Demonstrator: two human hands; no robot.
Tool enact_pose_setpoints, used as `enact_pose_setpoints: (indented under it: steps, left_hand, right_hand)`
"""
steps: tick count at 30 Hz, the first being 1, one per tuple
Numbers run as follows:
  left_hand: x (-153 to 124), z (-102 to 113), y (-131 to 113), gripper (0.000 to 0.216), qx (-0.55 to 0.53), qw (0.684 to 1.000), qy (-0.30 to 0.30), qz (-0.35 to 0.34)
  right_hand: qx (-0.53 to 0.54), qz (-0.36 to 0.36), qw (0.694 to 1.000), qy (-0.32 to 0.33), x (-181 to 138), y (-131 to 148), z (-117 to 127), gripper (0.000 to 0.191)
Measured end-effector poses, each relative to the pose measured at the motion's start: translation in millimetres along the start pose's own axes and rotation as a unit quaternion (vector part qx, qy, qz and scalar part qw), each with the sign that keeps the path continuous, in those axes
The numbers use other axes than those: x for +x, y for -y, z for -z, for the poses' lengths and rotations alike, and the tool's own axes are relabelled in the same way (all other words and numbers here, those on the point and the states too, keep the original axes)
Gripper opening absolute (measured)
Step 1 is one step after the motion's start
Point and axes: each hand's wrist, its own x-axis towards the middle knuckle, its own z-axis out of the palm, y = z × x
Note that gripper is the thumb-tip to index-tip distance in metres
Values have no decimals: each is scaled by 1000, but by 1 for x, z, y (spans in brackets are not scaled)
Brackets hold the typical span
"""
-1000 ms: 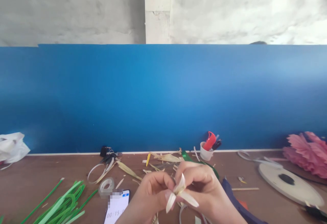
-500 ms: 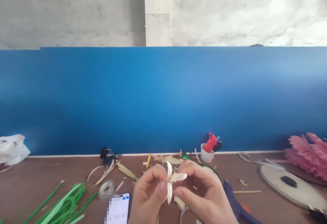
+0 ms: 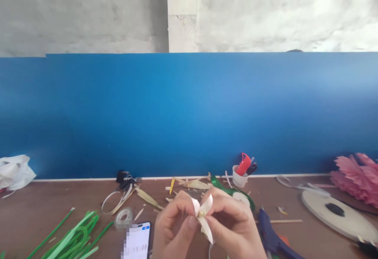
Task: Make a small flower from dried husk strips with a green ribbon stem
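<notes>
Both my hands meet low in the middle of the view, over a brown table (image 3: 59,207). My left hand (image 3: 174,227) and my right hand (image 3: 233,223) pinch a small cream flower (image 3: 203,213) made of narrow leaf strips, with thumbs and forefingers closed on its centre. Its petals stick up and down between my fingers. A phone (image 3: 136,243) showing a timer lies just left of my left hand. A dark blue glue gun (image 3: 270,237) lies just right of my right hand.
Green stems (image 3: 71,237) lie at the lower left beside a tape roll (image 3: 123,215). Loose strips and scraps (image 3: 189,183), keys (image 3: 124,177) and a white cup of tools (image 3: 240,174) sit by the blue backboard (image 3: 189,113). A round white disc (image 3: 333,213), pink flower (image 3: 354,176) and white bag (image 3: 14,170) are also there.
My fingers have turned the flower: its petals, spread out sideways half a second ago, are now folded closer together, and my hands have sunk slightly lower.
</notes>
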Motion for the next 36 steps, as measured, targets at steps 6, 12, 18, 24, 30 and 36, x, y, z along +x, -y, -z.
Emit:
enact_pose_setpoints:
  steps: [6, 12, 18, 24, 30, 36]
  left_hand:
    - [0, 5, -1, 17, 32, 999, 22, 7]
    - [0, 4, 1, 16, 44, 999, -1, -14]
    - [-3, -1, 8, 16, 122, 985, -85, -85]
    - [-1, -2, 5, 18, 114, 988, -67, -74]
    - [3, -6, 5, 20, 27, 990, -119, 63]
    - [13, -7, -5, 27, -36, 975, -105, 191]
  right_hand:
    - [73, -43, 996, 27, 3, 2, 1, 6]
    - [52, -17, 998, 14, 2, 1, -1, 10]
    - [-45, 31, 998, -41, -1, -11, -3, 15]
    - [45, -25, 999, -18, 2, -12, -1, 9]
    - [87, -86, 992, -24, 7, -17, 6, 3]
    - [160, -164, 973, -8, 10, -23, 11, 10]
